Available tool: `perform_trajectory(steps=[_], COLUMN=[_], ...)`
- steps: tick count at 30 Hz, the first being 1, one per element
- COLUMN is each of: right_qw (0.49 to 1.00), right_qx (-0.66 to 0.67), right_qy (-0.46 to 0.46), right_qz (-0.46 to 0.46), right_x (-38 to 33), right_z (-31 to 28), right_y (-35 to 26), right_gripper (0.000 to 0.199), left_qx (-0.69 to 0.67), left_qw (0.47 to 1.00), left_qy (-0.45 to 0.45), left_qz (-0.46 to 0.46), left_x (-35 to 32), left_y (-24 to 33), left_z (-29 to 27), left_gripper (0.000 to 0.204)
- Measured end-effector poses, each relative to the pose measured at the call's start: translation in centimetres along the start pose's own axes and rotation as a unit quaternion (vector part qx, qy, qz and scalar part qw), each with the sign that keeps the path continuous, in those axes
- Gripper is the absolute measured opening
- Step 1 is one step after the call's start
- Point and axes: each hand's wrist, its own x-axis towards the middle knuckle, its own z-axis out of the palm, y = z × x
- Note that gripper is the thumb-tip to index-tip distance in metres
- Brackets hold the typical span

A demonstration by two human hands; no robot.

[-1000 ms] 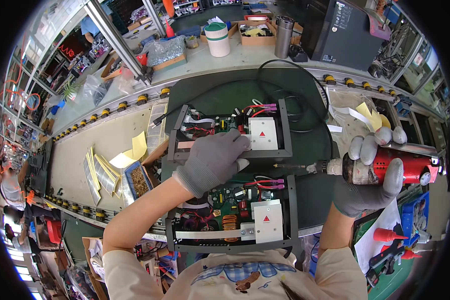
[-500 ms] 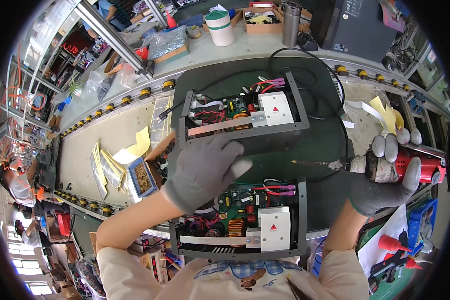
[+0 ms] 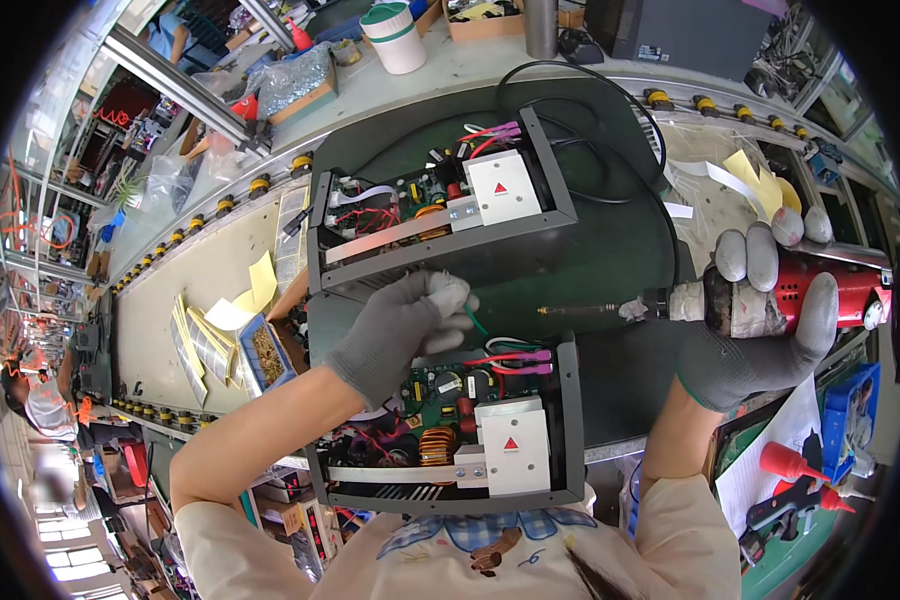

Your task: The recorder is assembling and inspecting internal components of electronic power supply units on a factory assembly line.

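Two black metal-framed electronic units with exposed circuit boards lie one behind the other on a dark green mat [image 3: 610,260]. Over the gap between the far unit [image 3: 500,188] and the near unit [image 3: 515,443], my grey-gloved left hand [image 3: 400,325] pinches a green wire [image 3: 479,323] that leads down toward the near unit. The wire's end is hidden by the fingertips. On the right, my gloved right hand [image 3: 760,345] grips a red electric screwdriver [image 3: 838,288] with a tape-wrapped front. Its long bit [image 3: 575,309] points left over the mat, apart from both units.
A black cable [image 3: 625,85] loops behind the far unit. Left of the mat are a blue box of small screws [image 3: 267,352] and yellow paper strips [image 3: 205,345]. A lidded white cup [image 3: 394,40] stands at the back. Red-tipped bottles [image 3: 795,462] lie at lower right.
My left hand, earlier with loosely curled fingers over the gap, now pinches the green wire and lifts it. The whole view has shifted slightly; the screwdriver stays in my right hand.
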Motion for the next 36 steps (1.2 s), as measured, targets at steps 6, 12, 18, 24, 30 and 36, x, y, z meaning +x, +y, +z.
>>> perform_trajectory(steps=[6,12,18,24,30,36], right_qw=[0.999,0.998,0.997,0.994,0.984,0.98], right_qx=[0.022,-0.03,-0.046,-0.085,-0.167,-0.178], right_qy=[0.006,0.033,0.002,-0.019,-0.03,-0.051], right_qz=[0.025,0.04,0.055,0.061,0.058,0.066], right_x=[0.2,-0.1,0.2,0.5,0.7,0.7], right_z=[0.1,0.9,1.3,1.8,2.0,2.1], right_y=[0.2,0.5,1.1,2.1,2.7,3.6], right_gripper=[0.038,0.037,0.037,0.041,0.045,0.045], left_qx=[0.094,0.393,0.548,0.559,0.527,0.512], left_qw=[0.994,0.893,0.788,0.775,0.804,0.802], left_qy=[-0.062,-0.187,-0.232,-0.21,-0.232,-0.234], left_qz=[-0.009,0.116,0.156,0.207,0.149,0.201], left_x=[2.4,4.6,5.0,4.3,4.8,4.5], left_y=[-0.6,-1.7,-0.6,0.2,0.7,0.3], left_z=[1.2,0.8,0.9,1.5,1.0,1.1], left_gripper=[0.021,0.019,0.028,0.028,0.018,0.017])
